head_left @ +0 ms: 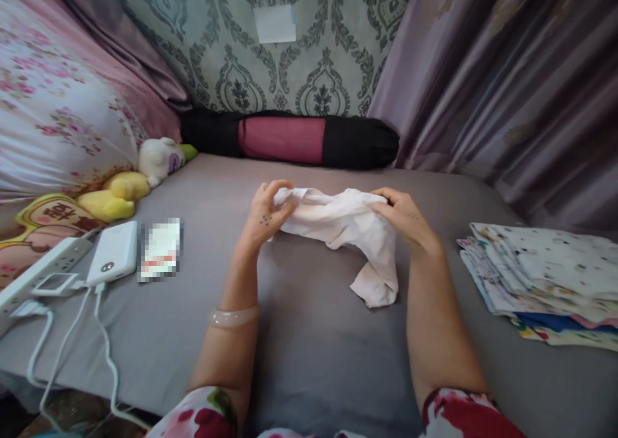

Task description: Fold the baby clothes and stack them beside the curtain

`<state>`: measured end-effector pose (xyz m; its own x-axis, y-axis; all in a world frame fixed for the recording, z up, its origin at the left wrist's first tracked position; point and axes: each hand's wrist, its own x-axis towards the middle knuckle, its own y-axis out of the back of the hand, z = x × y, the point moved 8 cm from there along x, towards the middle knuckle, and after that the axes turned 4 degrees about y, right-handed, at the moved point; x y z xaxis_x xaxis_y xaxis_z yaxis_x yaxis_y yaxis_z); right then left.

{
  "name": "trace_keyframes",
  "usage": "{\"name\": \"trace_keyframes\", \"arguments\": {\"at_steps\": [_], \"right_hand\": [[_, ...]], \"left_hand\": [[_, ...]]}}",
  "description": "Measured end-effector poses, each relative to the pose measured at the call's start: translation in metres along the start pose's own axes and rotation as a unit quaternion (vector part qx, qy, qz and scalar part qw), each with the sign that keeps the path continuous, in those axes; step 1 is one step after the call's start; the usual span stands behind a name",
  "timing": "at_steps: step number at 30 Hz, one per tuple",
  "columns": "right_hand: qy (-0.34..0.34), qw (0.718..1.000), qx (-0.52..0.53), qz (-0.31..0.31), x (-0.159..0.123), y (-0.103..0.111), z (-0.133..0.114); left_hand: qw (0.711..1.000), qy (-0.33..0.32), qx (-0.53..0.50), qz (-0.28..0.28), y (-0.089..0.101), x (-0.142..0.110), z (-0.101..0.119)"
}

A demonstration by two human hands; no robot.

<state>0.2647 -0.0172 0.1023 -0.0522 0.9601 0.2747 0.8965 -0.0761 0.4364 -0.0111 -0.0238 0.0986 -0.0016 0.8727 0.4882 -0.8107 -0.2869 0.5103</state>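
A small white cloth garment (338,218) hangs bunched between my two hands, above the grey sheet. My left hand (266,216) pinches its left end, thumb on the near side and fingers behind. At the other end my right hand (403,214) grips the edge between thumb and fingers. One sleeve-like part (379,277) droops below on the right, its end near the sheet. What kind of garment it is cannot be made out, since it is folded over itself.
Folded patterned clothes (545,277) are stacked at the right. On the left lie a power strip (46,274), a white power bank (113,251) with cables, a blurred packet (161,249) and plush toys (116,193). A black and maroon bolster (282,140) lies along the wall.
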Motion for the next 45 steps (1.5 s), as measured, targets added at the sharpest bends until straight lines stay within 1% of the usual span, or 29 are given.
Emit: {"name": "trace_keyframes", "arguments": {"at_steps": [3,7,10,13,15,16,20,23,26,30,34,36,39,42,45], "right_hand": [[-0.012,1.0,0.001,-0.01,0.001,-0.005,0.006],[-0.004,0.998,-0.055,-0.007,0.001,-0.008,0.004],[-0.005,0.996,-0.071,-0.053,-0.002,-0.014,-0.001],[0.033,0.994,-0.068,-0.08,-0.005,-0.014,-0.012],[0.075,0.992,-0.07,-0.076,-0.006,-0.012,-0.021],[0.092,0.991,-0.072,-0.069,-0.006,-0.01,-0.024],[0.123,0.989,-0.069,-0.039,-0.006,-0.005,-0.031],[0.136,0.987,-0.078,-0.034,-0.008,-0.004,-0.037],[0.148,0.984,-0.095,-0.028,-0.011,-0.003,-0.044],[0.158,0.982,-0.102,-0.002,-0.012,0.002,-0.048],[0.16,0.985,-0.066,0.021,-0.014,0.01,-0.05],[0.156,0.987,-0.034,0.013,-0.016,0.014,-0.052],[0.151,0.988,0.0,-0.018,-0.019,0.023,-0.064],[0.136,0.989,0.012,-0.057,-0.021,0.037,-0.084],[0.13,0.988,0.005,-0.082,-0.019,0.054,-0.107]], "left_hand": [[1.0,0.014,0.0,0.01,-0.004,0.002,-0.01],[0.998,0.04,-0.011,0.041,0.0,0.003,-0.017],[0.997,0.03,-0.018,0.066,0.004,0.004,-0.018],[0.993,0.006,0.0,0.122,0.013,0.004,-0.017],[0.988,0.0,0.021,0.156,0.02,0.003,-0.014],[0.987,0.0,0.025,0.159,0.022,0.003,-0.012],[0.992,-0.01,0.0,0.128,0.027,0.004,0.0],[0.992,-0.009,-0.02,0.125,0.034,0.003,0.007],[0.99,0.01,-0.059,0.126,0.036,0.003,0.007],[0.981,0.046,-0.143,0.123,0.033,0.003,0.007],[0.973,0.058,-0.207,0.089,0.035,0.005,0.018],[0.972,0.056,-0.218,0.067,0.042,0.005,0.028],[0.977,0.052,-0.207,0.025,0.06,0.006,0.048],[0.983,0.041,-0.175,-0.037,0.082,0.012,0.073],[0.985,0.034,-0.147,-0.083,0.104,0.024,0.097]]}}
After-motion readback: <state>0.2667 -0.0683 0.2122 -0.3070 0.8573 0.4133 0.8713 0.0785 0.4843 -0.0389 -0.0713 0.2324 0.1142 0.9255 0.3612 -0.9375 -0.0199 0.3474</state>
